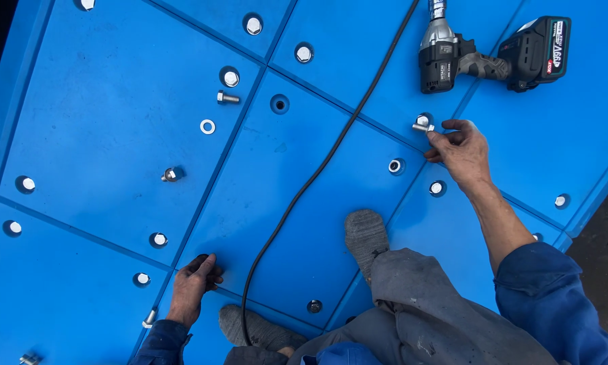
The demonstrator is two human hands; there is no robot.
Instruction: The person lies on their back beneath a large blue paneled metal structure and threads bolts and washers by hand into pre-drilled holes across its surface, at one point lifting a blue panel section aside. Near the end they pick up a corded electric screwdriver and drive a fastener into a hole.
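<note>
Left hand [194, 287] lies flat with fingers spread on the blue panel [114, 115], well left of the black cable [304, 182], probably as a brace. Lots of bare panel there, just loose bolts. Right of the cable, right hand [461, 150] pinches a bolt [423, 126] over its hole, with the impact wrench [490, 57] close above.

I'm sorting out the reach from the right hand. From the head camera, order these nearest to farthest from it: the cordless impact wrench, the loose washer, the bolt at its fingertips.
1. bolt, at the right hand fingertips.
2. cordless impact wrench, above the hand.
3. loose washer, far across the blue panels to the left.
</note>
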